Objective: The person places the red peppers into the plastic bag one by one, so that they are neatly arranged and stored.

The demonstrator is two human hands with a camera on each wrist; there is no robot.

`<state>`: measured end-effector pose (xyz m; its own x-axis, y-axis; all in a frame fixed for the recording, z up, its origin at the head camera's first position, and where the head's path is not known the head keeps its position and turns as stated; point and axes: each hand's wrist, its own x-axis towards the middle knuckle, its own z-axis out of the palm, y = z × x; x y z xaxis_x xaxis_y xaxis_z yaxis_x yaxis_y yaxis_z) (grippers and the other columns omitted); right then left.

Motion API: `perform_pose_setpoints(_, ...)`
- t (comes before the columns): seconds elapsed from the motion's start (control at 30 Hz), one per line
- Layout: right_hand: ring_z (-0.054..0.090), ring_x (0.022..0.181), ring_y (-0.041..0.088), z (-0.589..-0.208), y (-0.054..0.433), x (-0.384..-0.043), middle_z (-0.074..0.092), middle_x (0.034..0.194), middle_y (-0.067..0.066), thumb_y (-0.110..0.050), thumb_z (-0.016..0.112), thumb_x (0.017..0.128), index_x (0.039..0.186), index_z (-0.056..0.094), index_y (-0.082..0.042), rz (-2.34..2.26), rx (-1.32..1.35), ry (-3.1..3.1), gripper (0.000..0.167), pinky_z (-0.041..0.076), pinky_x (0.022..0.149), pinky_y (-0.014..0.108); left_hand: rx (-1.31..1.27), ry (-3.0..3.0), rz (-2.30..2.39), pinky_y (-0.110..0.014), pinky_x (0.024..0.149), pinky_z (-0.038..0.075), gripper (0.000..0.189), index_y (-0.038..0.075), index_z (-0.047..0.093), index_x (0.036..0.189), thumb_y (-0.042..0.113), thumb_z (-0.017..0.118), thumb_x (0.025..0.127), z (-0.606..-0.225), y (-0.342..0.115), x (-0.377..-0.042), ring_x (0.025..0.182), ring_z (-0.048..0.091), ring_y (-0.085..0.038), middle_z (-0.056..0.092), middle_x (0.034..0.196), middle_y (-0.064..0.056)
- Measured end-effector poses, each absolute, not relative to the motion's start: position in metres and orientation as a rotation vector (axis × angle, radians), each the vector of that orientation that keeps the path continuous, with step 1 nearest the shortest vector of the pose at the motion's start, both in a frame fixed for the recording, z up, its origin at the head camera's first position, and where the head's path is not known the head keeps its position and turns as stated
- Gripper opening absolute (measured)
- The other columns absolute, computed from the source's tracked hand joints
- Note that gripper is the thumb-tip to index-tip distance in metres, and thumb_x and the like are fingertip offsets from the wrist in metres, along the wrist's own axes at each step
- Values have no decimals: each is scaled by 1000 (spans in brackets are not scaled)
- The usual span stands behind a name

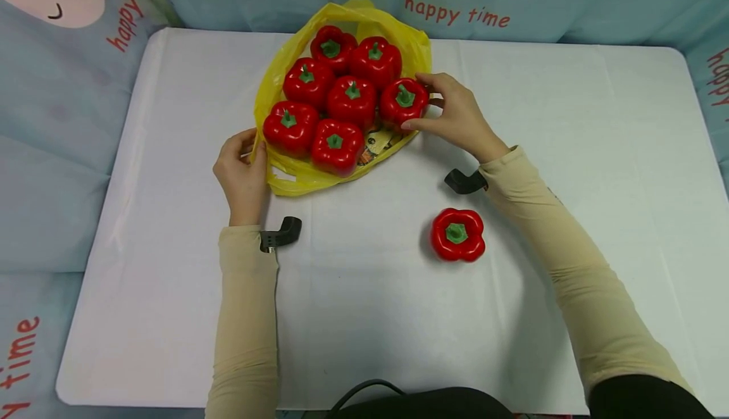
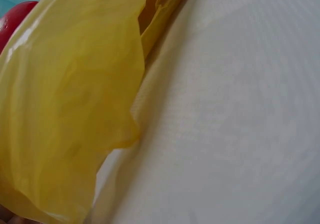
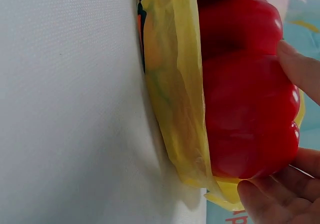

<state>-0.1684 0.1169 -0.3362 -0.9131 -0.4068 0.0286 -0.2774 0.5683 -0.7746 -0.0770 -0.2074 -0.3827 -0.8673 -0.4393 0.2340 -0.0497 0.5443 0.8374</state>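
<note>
A yellow plastic bag [image 1: 319, 181] lies spread open at the back of the table, with several red bell peppers [image 1: 352, 99] inside, green stems up. My left hand [image 1: 242, 172] pinches the bag's left edge; in the left wrist view the bag [image 2: 75, 84] hides nearly all of that hand. At the bag's right side, my right hand [image 1: 452, 112] grips a bell pepper [image 1: 404, 101] between thumb and fingers. The right wrist view shows this pepper [image 3: 250, 119] behind the bag's rim [image 3: 187, 84], fingers on its side. Another bell pepper [image 1: 457, 234] sits outside the bag, below my right wrist.
A white cloth covers the table [image 1: 353, 305]. Blue printed fabric [image 1: 285, 1] hangs along the back and left side. Black camera mounts [image 1: 281, 233] stick out from both wrists. A black cable [image 1: 367, 385] curves at the front edge.
</note>
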Motion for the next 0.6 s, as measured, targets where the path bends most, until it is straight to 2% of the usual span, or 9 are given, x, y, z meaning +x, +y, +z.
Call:
perform_pose_setpoints(0.33, 46, 121, 15, -324, 133, -149, 50, 134, 6, -17, 80, 75, 137, 46, -5, -1369, -513, 2689, 72, 42, 98, 30, 396, -2363, -1259, -15, 75, 43, 25, -4, 66, 111, 9, 62, 90, -384, -208, -77, 91, 60, -20, 66, 104, -16)
perform_pose_setpoints(0.6, 47, 121, 16, -312, 155, -118, 51, 133, 8, 0, 79, 73, 135, 48, -3, -1531, -562, 2626, 69, 42, 98, 29, 397, -2366, -1260, -15, 76, 43, 25, -4, 66, 111, 9, 62, 90, -383, -208, -77, 92, 60, -20, 65, 105, -17)
